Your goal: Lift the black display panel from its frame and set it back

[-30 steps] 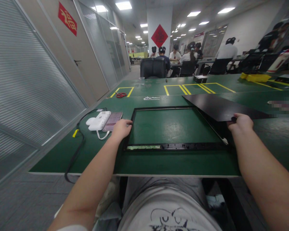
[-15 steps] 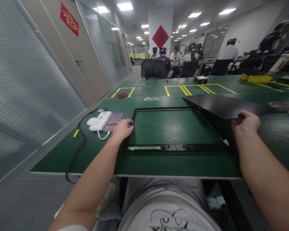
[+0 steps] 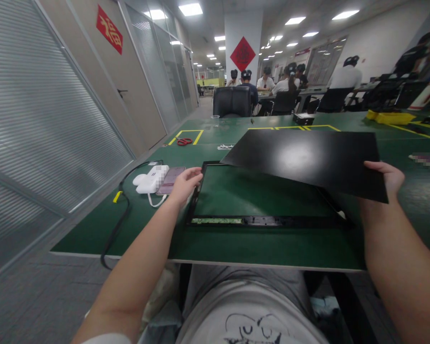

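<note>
My right hand [image 3: 391,179] pinches the right edge of a thin, glossy black panel [image 3: 301,157], which is tilted above the table. Under it lies a black rectangular frame [image 3: 294,221], like a screen bezel, with a green circuit strip [image 3: 217,220] along its near left side. The panel hides much of the frame's far and right sides. At the frame's left side, my left hand [image 3: 186,184] has its fingers curled at the rim, seemingly gripping it. A small white piece [image 3: 341,215] sits at the frame's near right corner.
Left of the frame are a phone [image 3: 172,179], a white device [image 3: 151,179] and a black cable [image 3: 120,224]. Red-handled scissors [image 3: 185,142], small white pieces [image 3: 225,147] and a yellow tray [image 3: 389,117] lie farther back on the green table [image 3: 265,248]. People sit beyond.
The panel has swung left over the frame, its broad face now turned more toward me. My right hand has shifted slightly right with it; my left hand stays at the frame's left side.
</note>
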`<act>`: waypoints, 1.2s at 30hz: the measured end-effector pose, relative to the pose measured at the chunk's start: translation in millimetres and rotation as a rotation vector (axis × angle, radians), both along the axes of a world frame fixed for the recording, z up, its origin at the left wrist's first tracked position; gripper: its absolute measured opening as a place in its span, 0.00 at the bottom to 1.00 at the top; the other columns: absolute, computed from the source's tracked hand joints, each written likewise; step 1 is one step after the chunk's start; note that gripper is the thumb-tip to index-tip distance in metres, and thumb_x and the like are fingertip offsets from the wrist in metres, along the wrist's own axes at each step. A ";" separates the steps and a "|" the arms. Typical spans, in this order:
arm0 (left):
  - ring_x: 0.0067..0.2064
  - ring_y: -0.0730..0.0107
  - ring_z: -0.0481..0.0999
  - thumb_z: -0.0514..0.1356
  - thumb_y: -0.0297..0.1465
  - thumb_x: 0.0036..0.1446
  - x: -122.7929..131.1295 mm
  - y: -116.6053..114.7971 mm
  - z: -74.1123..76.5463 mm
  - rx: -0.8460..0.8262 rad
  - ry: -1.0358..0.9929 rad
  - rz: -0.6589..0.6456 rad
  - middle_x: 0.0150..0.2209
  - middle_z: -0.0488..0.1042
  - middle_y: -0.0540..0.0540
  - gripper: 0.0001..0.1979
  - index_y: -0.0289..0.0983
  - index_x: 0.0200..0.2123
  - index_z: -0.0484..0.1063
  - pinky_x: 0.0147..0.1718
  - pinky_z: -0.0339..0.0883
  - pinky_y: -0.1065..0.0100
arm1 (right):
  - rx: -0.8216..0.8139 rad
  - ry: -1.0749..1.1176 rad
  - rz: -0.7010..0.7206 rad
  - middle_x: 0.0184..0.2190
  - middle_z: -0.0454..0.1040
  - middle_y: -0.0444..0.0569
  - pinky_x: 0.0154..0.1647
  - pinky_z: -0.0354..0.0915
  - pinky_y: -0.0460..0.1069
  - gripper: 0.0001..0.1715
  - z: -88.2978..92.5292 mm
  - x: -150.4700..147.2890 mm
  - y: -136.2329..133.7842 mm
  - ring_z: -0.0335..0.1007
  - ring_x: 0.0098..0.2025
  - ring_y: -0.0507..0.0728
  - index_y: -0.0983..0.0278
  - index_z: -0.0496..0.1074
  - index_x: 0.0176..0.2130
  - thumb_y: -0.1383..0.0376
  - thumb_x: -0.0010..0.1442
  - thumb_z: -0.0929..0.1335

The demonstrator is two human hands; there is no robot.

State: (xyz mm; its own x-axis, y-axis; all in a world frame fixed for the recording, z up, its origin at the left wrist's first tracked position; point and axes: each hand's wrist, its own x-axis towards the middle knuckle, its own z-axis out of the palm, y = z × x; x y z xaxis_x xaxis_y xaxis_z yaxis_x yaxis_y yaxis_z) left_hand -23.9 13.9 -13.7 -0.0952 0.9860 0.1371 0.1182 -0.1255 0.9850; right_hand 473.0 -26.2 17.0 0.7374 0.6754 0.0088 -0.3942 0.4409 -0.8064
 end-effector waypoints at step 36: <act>0.51 0.56 0.83 0.77 0.31 0.43 1.2 2.4 -3.2 0.285 -0.338 -0.116 0.45 0.85 0.47 0.26 0.41 0.46 0.75 0.58 0.73 0.55 | 0.127 -0.527 0.424 0.61 0.80 0.42 0.66 0.71 0.65 0.40 -11.4 -30.7 -2.3 0.72 0.67 0.67 0.45 0.79 0.57 0.64 0.45 0.80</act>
